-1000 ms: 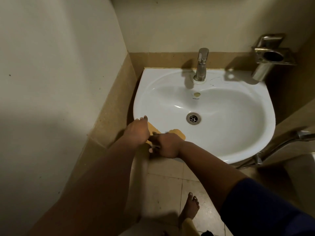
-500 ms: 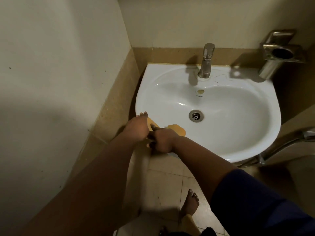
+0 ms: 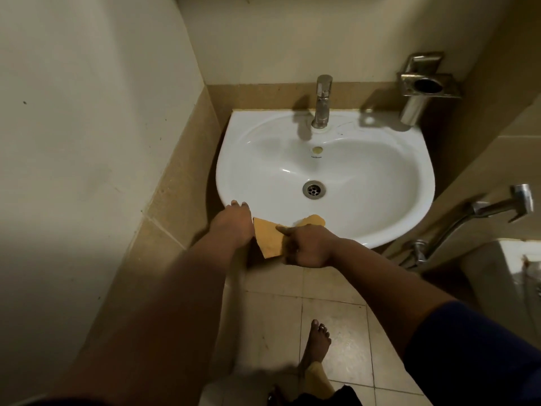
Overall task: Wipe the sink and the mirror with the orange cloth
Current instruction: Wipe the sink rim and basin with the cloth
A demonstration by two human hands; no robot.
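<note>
- Head view: both hands hold a flat orange cloth [image 3: 270, 238] at the near rim of the round white sink [image 3: 366, 183].
- Left hand [image 3: 232, 225] grips one edge; its fingertips are hidden.
- Right hand [image 3: 307, 244] pinches the other side and covers part of the cloth.
- No mirror shows.

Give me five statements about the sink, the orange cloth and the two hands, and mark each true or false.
1. The orange cloth lies over the near rim of the sink. True.
2. The right hand holds the faucet. False: it holds the cloth; nothing touches the faucet.
3. The left hand rests at the sink's near left rim, beside the cloth. True.
4. The cloth covers the drain. False: the drain is bare, with the cloth nearer the person.
5. Water runs from the faucet. False: no stream is visible.
</note>
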